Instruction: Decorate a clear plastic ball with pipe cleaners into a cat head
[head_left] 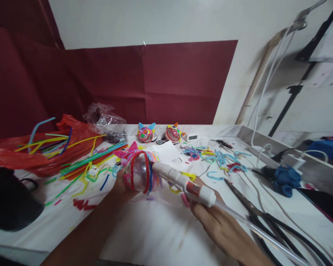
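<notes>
My left hand [124,184] is closed around a clear round ball [140,171] trimmed with red and colourful pipe cleaners and a pink star-like piece on top. In my right hand [208,210] is a white hot glue gun [177,176], its nozzle at the ball's right side. I cannot tell whether the nozzle touches it. A long clear glue stick [255,226] sticks out of the gun's back. Part of a yellow piece [188,176] shows behind the gun.
Large black-handled scissors [255,210] lie at the right near a blue cloth bundle [287,180] and cables. Two similar decorated balls [145,135] stand at the back. Pipe cleaners [91,159] and a red plastic bag [74,127] cover the left, beside a black container [11,199].
</notes>
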Motion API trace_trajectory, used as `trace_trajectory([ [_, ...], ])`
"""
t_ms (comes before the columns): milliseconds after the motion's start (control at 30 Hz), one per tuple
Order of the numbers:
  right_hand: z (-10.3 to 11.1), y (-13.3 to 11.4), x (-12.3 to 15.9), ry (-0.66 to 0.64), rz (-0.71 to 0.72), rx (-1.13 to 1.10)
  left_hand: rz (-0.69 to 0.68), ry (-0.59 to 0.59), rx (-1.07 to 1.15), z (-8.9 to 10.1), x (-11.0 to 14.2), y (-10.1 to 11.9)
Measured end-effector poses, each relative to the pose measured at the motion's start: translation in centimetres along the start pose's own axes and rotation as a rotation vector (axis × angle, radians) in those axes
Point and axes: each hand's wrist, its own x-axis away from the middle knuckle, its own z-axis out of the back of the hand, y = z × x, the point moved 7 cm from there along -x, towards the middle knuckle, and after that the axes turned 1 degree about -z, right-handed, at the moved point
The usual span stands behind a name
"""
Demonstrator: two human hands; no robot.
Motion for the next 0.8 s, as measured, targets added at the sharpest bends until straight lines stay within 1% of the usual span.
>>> trace_trajectory([
  [67, 0.1, -0.1, 0.2, 0.007, -0.002, 0.011, -0.018, 0.021, -0.007, 0.0, -0.1, 0.1],
  [200, 0.2, -0.2, 0.6, 0.031, 0.006, 0.012, -0.033, -0.012, 0.037, -0.5, -0.2, 0.3],
  [267, 0.2, -0.2, 0.7, 0.028, 0.01, 0.006, -0.023, -0.019, 0.047, -0.5, -0.2, 0.2],
  [333, 0.1, -0.2, 0.8, 0.019, 0.004, 0.003, -0.029, 0.006, 0.05, 0.1, -0.2, 0.1],
  [433, 0.2, -0.2, 0.9, 0.022, 0.003, 0.024, -0.035, 0.056, 0.074, 1.4, 0.1, -0.3],
  [533, 0.1, -0.3, 0.7, 0.034, 0.025, 0.052, 0.009, 0.051, 0.106, 2.5, 0.3, -1.1],
  [667, -0.1, -0.5, 0.5, 0.061, 0.083, 0.061, -0.006, 0.074, 0.073, 3.6, 0.5, -1.2],
  [733, -0.2, -0.6, 0.4, 0.075, 0.107, 0.071, -0.019, 0.078, 0.055, 3.3, 0.5, -0.9],
  [800, -0.3, -0.7, 0.4, 0.082, 0.113, 0.085, -0.011, 0.044, 0.05, 2.4, 0.4, -0.7],
])
